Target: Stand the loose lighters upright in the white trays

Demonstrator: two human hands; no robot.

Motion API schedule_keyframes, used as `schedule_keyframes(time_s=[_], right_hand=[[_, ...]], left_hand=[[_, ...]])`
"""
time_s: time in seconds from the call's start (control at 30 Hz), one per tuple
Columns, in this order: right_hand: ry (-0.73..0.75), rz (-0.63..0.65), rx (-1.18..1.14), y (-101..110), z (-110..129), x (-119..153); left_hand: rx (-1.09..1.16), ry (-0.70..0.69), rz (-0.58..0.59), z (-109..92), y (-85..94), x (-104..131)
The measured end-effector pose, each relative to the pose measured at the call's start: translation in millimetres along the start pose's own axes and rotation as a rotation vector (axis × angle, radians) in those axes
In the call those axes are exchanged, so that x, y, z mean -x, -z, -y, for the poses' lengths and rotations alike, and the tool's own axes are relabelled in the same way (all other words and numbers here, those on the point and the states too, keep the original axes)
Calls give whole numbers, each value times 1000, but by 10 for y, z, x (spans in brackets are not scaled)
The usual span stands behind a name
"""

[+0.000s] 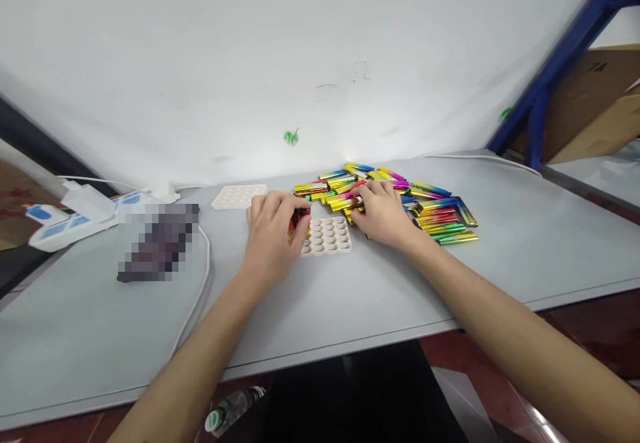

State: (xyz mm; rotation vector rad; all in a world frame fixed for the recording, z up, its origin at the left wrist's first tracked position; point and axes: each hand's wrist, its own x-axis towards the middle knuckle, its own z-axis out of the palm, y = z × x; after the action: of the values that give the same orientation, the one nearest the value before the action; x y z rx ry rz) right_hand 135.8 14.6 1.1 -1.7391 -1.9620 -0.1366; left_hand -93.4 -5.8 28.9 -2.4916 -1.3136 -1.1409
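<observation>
The left hand [273, 233] is half closed above the left side of a white tray with many small hollows [334, 235]. Between its thumb and fingers there is something dark and red — perhaps one or more upright tubes, but the fingers cover most of it, so I cannot tell how many. Holding it over this side of the tray probably serves to keep it standing straight in the hollows.

The right hand [383, 210] is bent over the near left part of a pile of shiny coloured tubes [440, 220]. Its thumb and fingers are curled, with only a small opening, and they touch a yellow tube [345, 203]; whether the grip is firm I cannot say. The pile lies loosely, most tubes on their sides, just beside the tray, and this seems convenient, because the right hand has only a short way to reach.

A second white tray [240, 196] lies flat on the grey table [350, 310], behind the left hand and near the wall [225, 70]. It is away from the working area, maybe so that it does not disturb the arms.
</observation>
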Motion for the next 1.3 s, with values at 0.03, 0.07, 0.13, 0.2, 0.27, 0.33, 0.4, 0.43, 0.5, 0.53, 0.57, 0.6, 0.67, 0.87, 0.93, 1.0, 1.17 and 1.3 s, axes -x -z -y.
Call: schedule_keyframes(time_s=[0.03, 0.07, 0.13, 0.2, 0.27, 0.33, 0.4, 0.43, 0.5, 0.53, 0.57, 0.6, 0.67, 0.87, 0.93, 1.0, 1.17, 1.3], right_hand=[[-9, 6, -5, 7, -8, -1], [-17, 15, -10, 14, -17, -3], [-31, 38, -20, 28, -37, -9], [-44, 54, -40, 35, -58, -18], [-51, 48, -77, 32, -84, -31], [-44, 29, -117, 20, -113, -48], [-26, 12, -161, 7, -140, -68], [-14, 7, -186, 4, -149, -77], [25, 11, -253, 8, -154, -93], [47, 19, -300, 18, -146, -98], [63, 27, -351, 32, -131, -100], [71, 34, -407, 50, -111, -101], [61, 31, -547, 94, -58, -96], [-140, -19, -959, 167, 40, -83], [-185, -45, -999, 156, 34, -87], [-196, -70, -1013, 139, 19, -91], [-273, -57, -993, 111, 1, -88], [-264, 37, -1180, 120, 39, -86]], left_hand=[[-3, 7, -11, -2, 2, -2], [-7, 15, -22, -4, 5, -4], [-3, 24, -37, -9, 15, -6], [19, 22, -40, -15, 25, -4], [46, 16, -32, -18, 33, 0], [54, 15, -31, -16, 35, 3], [47, 17, -39, -11, 30, 5], [43, 17, -45, -7, 26, 6], [35, 17, -54, -2, 18, 9], [31, 17, -56, -2, 16, 9], [27, 18, -56, -3, 16, 10], [24, 20, -53, -5, 17, 9], [24, 26, -47, -15, 24, 4], [21, 58, -25, -29, 31, -6], [11, 72, -25, -18, 15, -2], [15, 96, -37, 3, -10, 2], [200, 254, -27, 81, -80, 7], [375, 453, 117, 117, -80, -13]])
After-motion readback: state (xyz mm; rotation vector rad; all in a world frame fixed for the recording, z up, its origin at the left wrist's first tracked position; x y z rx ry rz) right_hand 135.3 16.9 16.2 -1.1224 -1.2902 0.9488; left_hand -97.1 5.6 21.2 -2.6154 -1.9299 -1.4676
